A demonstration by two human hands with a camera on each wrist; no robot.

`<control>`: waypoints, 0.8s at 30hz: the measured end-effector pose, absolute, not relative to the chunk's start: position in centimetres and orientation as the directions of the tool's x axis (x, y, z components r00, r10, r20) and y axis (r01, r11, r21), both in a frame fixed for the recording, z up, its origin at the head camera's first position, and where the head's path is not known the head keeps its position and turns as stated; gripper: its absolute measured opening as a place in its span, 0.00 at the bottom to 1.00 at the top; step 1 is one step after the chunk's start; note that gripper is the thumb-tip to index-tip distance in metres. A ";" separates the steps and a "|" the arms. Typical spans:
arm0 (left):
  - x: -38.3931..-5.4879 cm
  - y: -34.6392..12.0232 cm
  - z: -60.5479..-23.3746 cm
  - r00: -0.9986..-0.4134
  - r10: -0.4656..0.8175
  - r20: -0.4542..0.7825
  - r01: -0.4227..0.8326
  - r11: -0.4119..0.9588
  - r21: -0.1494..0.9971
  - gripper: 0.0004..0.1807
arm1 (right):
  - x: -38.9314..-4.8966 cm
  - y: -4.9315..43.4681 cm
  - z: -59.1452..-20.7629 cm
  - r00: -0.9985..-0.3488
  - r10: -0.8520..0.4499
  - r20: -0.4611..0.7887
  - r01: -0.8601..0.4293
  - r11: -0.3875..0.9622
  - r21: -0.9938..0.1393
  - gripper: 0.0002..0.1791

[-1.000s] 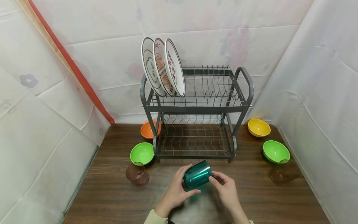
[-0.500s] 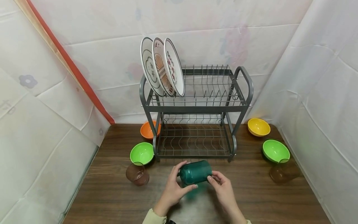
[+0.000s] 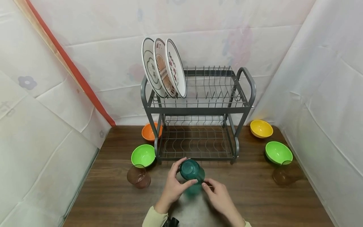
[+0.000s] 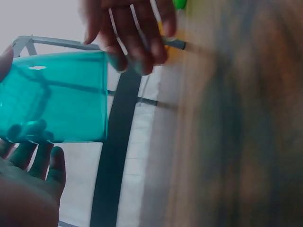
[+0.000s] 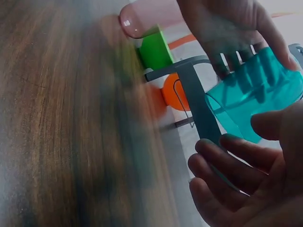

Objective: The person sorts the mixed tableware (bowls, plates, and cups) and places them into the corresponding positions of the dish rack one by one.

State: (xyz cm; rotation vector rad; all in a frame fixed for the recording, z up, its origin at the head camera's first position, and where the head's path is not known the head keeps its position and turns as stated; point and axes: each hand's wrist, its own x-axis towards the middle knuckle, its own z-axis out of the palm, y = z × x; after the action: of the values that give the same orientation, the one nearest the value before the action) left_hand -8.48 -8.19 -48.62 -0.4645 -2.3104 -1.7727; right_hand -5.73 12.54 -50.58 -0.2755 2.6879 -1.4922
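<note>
A see-through teal tumbler [image 3: 193,170] is held above the table in front of the dish rack, tilted with its round base toward the head camera. My left hand [image 3: 173,189] grips its side, thumb at the front and fingers behind; those fingers show through the teal wall in the right wrist view. At the lower right, the thumb and index finger of my right hand [image 3: 219,195] pinch the tumbler close to its rim. In the left wrist view the tumbler [image 4: 61,94] fills the left side, with the right hand [image 4: 137,28] over its rim end.
The two-tier dish rack [image 3: 195,110] stands behind, three plates [image 3: 177,69] upright at its upper left. To the left are an orange bowl [image 3: 148,132], a green bowl [image 3: 143,155] and a pinkish tumbler [image 3: 139,176]. A yellow bowl [image 3: 261,128], another green bowl [image 3: 279,153] and a brownish tumbler [image 3: 283,176] stand right.
The teal tumbler has turned from lying sideways, mouth to the right, to showing its base to the head camera. My right hand has come left and slightly down with the rim end.
</note>
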 end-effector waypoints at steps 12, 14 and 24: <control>-14.1 -10.3 -44.2 -0.919 0.125 0.375 0.393 0.397 0.830 0.45 | -6.0 13.0 -50.8 -0.969 -0.245 0.023 -0.157 0.542 -0.825 0.16; -15.0 -10.4 -43.6 -0.931 0.101 0.351 0.360 0.425 0.831 0.44 | -5.9 13.2 -50.9 -0.971 -0.236 0.027 -0.157 0.551 -0.819 0.16; -19.7 -10.2 -41.4 -0.934 0.012 0.356 0.304 0.547 0.780 0.45 | -5.8 14.5 -51.1 -0.988 -0.147 0.051 -0.130 0.600 -0.789 0.17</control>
State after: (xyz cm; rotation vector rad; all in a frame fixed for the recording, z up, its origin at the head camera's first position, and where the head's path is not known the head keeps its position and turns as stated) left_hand -19.66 -10.22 -41.44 -0.2610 -2.4778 -1.3368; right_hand -5.84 14.55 -51.11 -0.2416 2.7928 -1.3748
